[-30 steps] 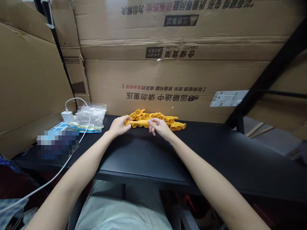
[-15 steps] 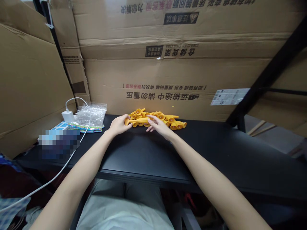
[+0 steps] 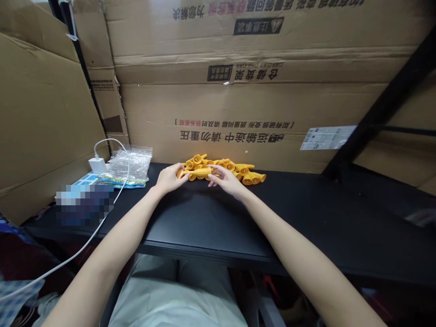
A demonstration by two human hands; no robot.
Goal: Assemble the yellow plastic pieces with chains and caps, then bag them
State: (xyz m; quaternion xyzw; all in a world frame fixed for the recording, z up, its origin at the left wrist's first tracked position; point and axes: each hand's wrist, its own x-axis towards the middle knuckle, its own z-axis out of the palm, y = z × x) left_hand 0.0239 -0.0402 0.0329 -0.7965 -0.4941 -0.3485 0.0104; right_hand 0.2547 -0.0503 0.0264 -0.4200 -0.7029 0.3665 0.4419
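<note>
Between my two hands lies a yellow plastic piece (image 3: 201,172), roughly level, with a flared cup at its left end and a ribbed, thicker body at the right. My left hand (image 3: 169,177) has its thumb and fingers closed around the cup end. My right hand (image 3: 226,180) pinches the other end between thumb and forefinger. Just behind, on the black table (image 3: 204,218), is a pile of similar yellow cup-ended pieces (image 3: 243,170). Fingers and the held piece hide part of that pile.
Cardboard (image 3: 218,104) stands upright behind the pile. To the left are a clear plastic bag (image 3: 131,163), a white charger plug (image 3: 97,165) and its white cable (image 3: 89,243), which runs over the table's front edge. A black metal post (image 3: 369,125) slants at the right.
My right thumb and forefinger have closed on the right end of the yellow piece. The left hand keeps its grip, and the pile looks the same.
</note>
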